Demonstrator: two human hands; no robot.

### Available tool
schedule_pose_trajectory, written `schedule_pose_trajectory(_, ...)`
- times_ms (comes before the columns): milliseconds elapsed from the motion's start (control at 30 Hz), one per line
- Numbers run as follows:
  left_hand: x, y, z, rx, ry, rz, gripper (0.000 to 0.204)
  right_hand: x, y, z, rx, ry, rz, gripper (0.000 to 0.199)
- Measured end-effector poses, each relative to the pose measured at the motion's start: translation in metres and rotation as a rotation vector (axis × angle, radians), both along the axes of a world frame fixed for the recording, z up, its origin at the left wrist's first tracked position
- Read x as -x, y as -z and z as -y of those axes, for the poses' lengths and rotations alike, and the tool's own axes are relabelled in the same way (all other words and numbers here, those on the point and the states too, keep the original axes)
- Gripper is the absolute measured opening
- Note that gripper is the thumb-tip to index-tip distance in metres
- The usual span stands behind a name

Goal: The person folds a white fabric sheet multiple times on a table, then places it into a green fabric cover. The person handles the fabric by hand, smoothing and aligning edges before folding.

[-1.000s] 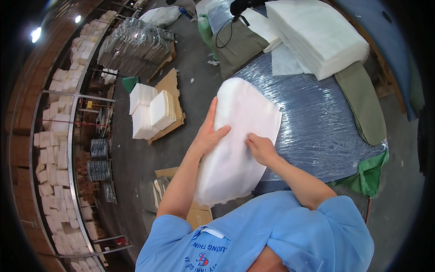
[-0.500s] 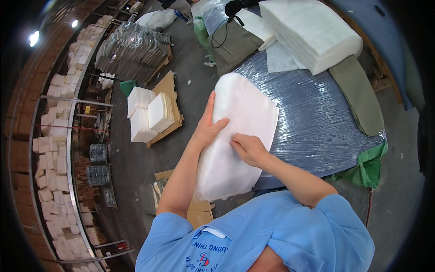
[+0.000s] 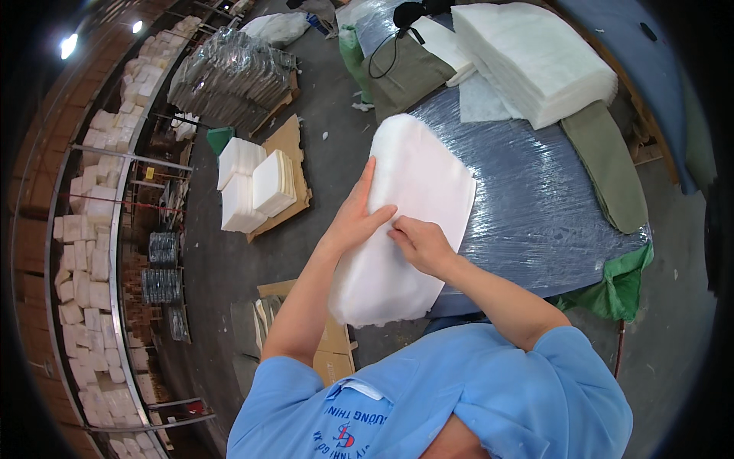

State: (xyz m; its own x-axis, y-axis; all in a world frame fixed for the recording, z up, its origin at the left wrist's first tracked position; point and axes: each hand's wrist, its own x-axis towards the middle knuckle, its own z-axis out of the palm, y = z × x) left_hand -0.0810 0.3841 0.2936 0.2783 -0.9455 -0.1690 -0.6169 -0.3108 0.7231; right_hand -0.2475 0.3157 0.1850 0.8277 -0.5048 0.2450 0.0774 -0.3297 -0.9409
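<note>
A white, soft cushion-like pad (image 3: 420, 172) with rounded corners lies tilted in front of me, partly over the near left edge of the plastic-wrapped blue surface. My left hand (image 3: 358, 216) grips its left side, thumb on the top face and the other fingers along the edge. Close to that thumb, my right hand (image 3: 425, 246) rests on the pad's top face with its fingers curled into a pinch. What the pinch holds, if anything, is too small to make out. The pad's underside is hidden.
On the wrapped blue surface (image 3: 527, 222) stand a thick stack of white wadding sheets (image 3: 535, 61) and olive-green cloth pieces (image 3: 604, 164). Green sheeting (image 3: 615, 283) hangs at its near right corner. White foam blocks (image 3: 256, 187) sit on cardboard to the left, beyond which run loaded shelves (image 3: 95, 268).
My right hand has moved slightly up the pad, nearer to my left thumb. The left hand keeps its grip, and the view has shifted a little.
</note>
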Motion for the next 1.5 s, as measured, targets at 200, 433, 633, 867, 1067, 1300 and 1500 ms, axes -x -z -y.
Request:
schedule_pose_trajectory(200, -0.008, 0.006, -0.002, 0.046, -0.001, 0.007, 0.097, 0.021, 0.063, -0.014, -0.075, 0.106, -0.222, 0.02)
schedule_pose_trajectory(433, -0.03, -0.002, -0.058, -0.009, -0.003, -0.665, 0.095, 0.019, 0.021, -0.048, -0.306, 0.368, 0.051, 0.022)
schedule_pose_trajectory(633, -0.003, 0.009, -0.065, 0.092, 0.038, -0.535, 0.098, -0.016, 0.02, -0.059, -0.257, 0.483, -0.003, 0.022)
schedule_pose_trajectory(867, -0.009, 0.026, -0.055, 0.244, 0.176, -0.082, 0.09, 0.014, 0.091, -0.069, -0.29, 0.692, -0.179, 0.012)
schedule_pose_trajectory(1067, 0.013, 0.007, -0.07, 0.025, 0.123, 0.383, 0.078, 0.026, 0.06, -0.085, -0.225, 0.485, -0.169, 0.027)
schedule_pose_trajectory(1300, 0.019, 0.01, -0.066, 0.004, 0.108, 0.523, 0.082, 0.188, 0.154, -0.041, -0.751, 0.963, -0.236, 0.02)
schedule_pose_trajectory(1500, 0.015, 0.008, -0.067, 0.02, 0.087, 0.366, 0.086, 0.401, 0.203, 0.066, -1.066, 1.603, 0.179, 0.011)
